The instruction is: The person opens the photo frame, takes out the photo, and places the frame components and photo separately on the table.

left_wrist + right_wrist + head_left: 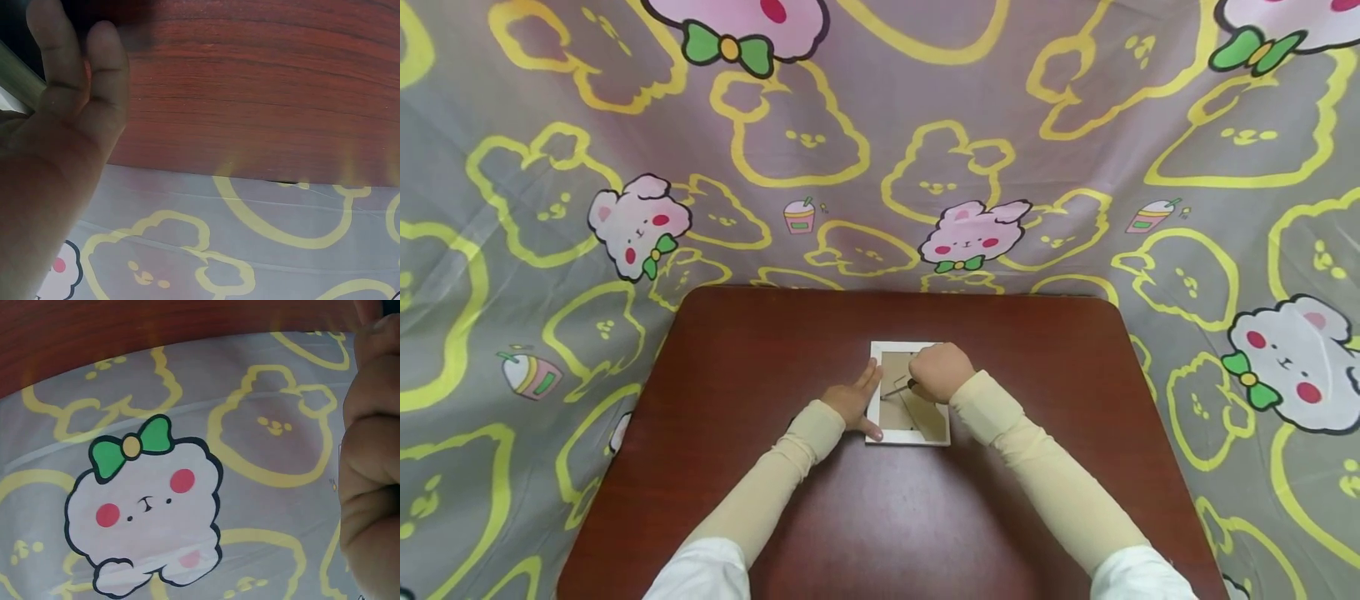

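Frame (pixel 912 437), count one, white-rimmed with tan backing (pixel 896 417), lying flat on one reddish-brown tabletop (pixel 737 358). One thin-shafted tool (pixel 898 391) over the backing. Hands: two. Left hand (pixel 852 402), fingers straight and parted, touches the frame's left edge. Right hand (pixel 942 372) curled in a fist round the tool's handle end.

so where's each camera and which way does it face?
Head: on the person's head, forward and down at the white photo frame; left hand, right hand and forearms show.
Left wrist: on that wrist, facing wooden table and cartoon-print cloth; part of the left hand shows.
Right wrist: on that wrist, facing mostly cloth, some table; curled fingers show at right.
Shared: both wrist views show table and cloth.
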Tool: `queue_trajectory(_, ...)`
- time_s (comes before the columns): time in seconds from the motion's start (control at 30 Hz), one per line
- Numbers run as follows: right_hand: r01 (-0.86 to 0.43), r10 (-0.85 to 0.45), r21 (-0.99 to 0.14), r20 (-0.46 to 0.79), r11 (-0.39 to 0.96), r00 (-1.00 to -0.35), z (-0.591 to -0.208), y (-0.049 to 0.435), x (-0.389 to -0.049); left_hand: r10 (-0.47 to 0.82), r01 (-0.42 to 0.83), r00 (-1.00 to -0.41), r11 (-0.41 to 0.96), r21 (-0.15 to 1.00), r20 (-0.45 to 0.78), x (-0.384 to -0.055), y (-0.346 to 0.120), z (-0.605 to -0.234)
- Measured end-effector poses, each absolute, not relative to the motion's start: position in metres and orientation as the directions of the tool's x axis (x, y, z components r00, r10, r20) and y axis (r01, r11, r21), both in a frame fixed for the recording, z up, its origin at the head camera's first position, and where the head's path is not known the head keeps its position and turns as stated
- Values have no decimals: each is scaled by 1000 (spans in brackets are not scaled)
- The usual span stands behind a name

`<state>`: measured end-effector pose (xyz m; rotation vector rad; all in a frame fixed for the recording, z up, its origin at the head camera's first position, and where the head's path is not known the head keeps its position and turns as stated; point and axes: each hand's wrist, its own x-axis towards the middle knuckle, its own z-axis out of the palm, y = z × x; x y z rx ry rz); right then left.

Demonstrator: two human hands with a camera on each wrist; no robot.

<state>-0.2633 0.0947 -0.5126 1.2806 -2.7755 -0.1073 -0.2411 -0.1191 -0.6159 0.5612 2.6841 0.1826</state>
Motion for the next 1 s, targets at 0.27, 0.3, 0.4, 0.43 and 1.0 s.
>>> queue_trajectory(0.27, -759, -772, 149, 66, 634, -632, -498, 77, -262, 407, 363, -841, 913, 186, -355, -245, -118, -612)
queue_trajectory(0.3, -757, -772, 156, 63, 634, -633, -497, 74, -261, 408, 363, -843, 913, 187, -352, -246, -118, -613)
queue_trajectory(0.4, -758, -774, 172, 52, 629, -631, -493, 66, -259, 411, 365, -845, 911, 192, -343, -245, -119, -616)
queue_trajectory(0.43, -757, -773, 178, 46, 629, -632, -493, 63, -258, 413, 366, -846, 910, 196, -337, -244, -119, -617)
queue_trajectory(1.0, -768, -775, 289, -115, 572, -621, -478, 20, -251, 431, 368, -850, 897, 244, -303, -238, -122, -619)
